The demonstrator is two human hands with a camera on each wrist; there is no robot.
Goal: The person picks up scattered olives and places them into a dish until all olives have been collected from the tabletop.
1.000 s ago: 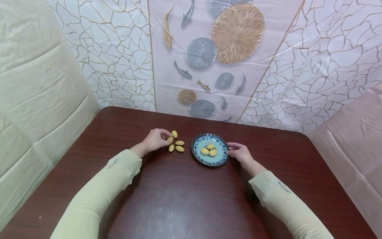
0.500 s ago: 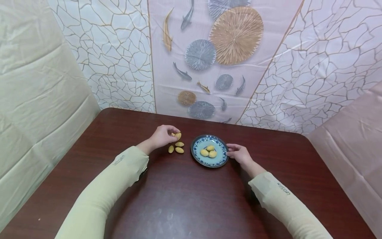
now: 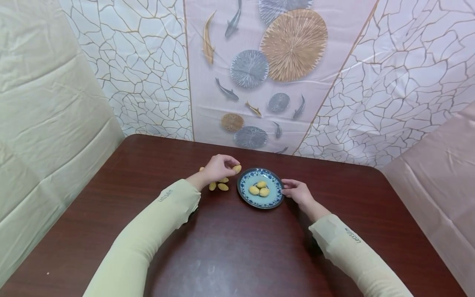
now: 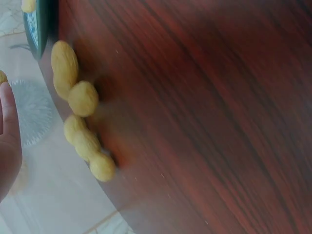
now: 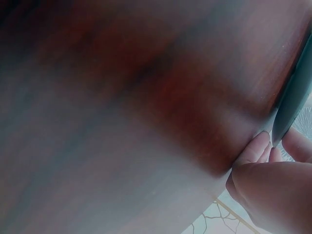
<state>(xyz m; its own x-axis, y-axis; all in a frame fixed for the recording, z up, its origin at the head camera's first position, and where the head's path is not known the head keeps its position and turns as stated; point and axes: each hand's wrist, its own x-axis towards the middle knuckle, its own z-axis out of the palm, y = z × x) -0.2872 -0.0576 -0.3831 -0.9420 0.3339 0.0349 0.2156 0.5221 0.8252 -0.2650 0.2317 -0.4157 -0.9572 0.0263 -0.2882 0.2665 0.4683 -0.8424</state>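
My left hand (image 3: 219, 166) pinches a small yellow oval piece (image 3: 236, 168), like a little fruit or nut, between thumb and fingertips, just left of the plate's rim. Only part of that piece (image 4: 2, 77) shows at the left edge of the left wrist view. A round plate (image 3: 246, 195) with a pale blue middle and a blue patterned border bears three similar yellow pieces (image 3: 261, 184). My right hand (image 3: 299, 193) holds the plate's right rim; in the right wrist view the plate's edge (image 5: 288, 105) meets the thumb and fingers.
Several more yellow pieces (image 3: 223, 187) lie on the dark red-brown table (image 3: 208, 239) below my left hand, partly hidden by it. They stand close together in the left wrist view. A patterned cloth (image 3: 219, 111) hangs behind the table's far edge.
My left hand has picked up a yellow piece from the group and carried it right, close to the plate. My right hand and the plate have stayed in place.
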